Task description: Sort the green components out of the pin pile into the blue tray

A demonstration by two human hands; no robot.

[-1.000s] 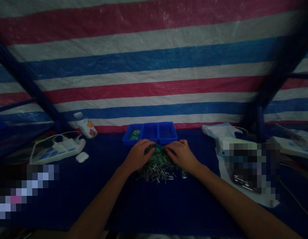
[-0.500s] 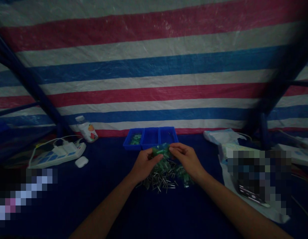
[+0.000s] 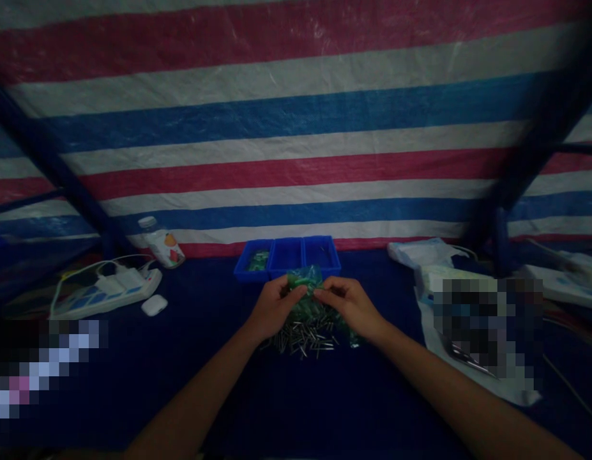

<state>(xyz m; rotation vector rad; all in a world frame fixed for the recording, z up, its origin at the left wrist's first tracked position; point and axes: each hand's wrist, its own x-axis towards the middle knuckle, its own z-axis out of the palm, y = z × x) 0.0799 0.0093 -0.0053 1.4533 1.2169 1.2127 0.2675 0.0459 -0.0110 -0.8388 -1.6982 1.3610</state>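
Note:
Between my two hands is a small clear plastic bag [image 3: 305, 275] with green pieces in it. My left hand [image 3: 275, 305] pinches its left side, thumb on top. On the other side my right hand [image 3: 352, 305] grips it with thumb and fingers, the thumbtips almost meeting. Under the hands lies a heap of short metal pins [image 3: 303, 338], with more green plastic bags [image 3: 303, 311] on its far side, partly hidden by the hands. Just beyond stands a blue three-compartment tray [image 3: 288, 255]; its left compartment holds green bags.
To the left are a power strip [image 3: 108, 292] with cables, a white earbud case [image 3: 154, 305] and a bottle [image 3: 162, 243]. At right lie white plastic packaging [image 3: 425, 252] and a partly blurred-out dark object. A striped sheet [image 3: 296, 128] hangs behind the table.
Both hands have drawn closer together on the small bag, and it now stands more upright between the thumbs. The whole view has shifted slightly.

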